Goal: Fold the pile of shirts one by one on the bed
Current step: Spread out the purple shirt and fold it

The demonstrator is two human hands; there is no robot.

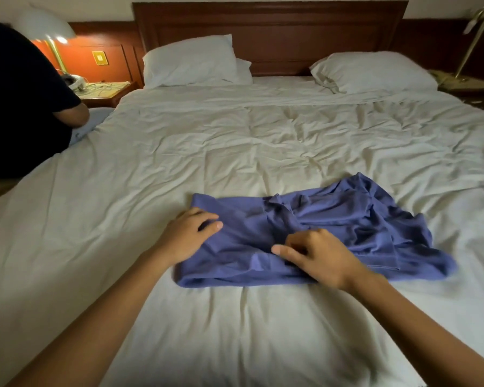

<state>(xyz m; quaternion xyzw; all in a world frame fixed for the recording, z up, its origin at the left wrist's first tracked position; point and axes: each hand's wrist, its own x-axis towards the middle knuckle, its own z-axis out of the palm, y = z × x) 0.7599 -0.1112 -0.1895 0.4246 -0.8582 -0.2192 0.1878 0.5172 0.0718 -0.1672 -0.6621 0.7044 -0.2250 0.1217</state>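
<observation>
A blue shirt (pixel 333 227) lies crumpled and partly folded on the white bed (pixel 235 152), just in front of me. My left hand (pixel 189 236) rests on the shirt's left edge, with the fingers slightly bent and the thumb lying on the fabric. My right hand (pixel 319 256) is on the near middle of the shirt. Its fingers are curled and, with the thumb, pinch a fold of the cloth. The right part of the shirt is bunched and wrinkled.
Two white pillows (pixel 190 61) (pixel 375 71) lean at the wooden headboard (pixel 271 26). A person in a dark top (pixel 20 101) sits at the bed's left edge, by a nightstand with a lit lamp (pixel 53 32). A brass lamp (pixel 472 43) stands at the far right.
</observation>
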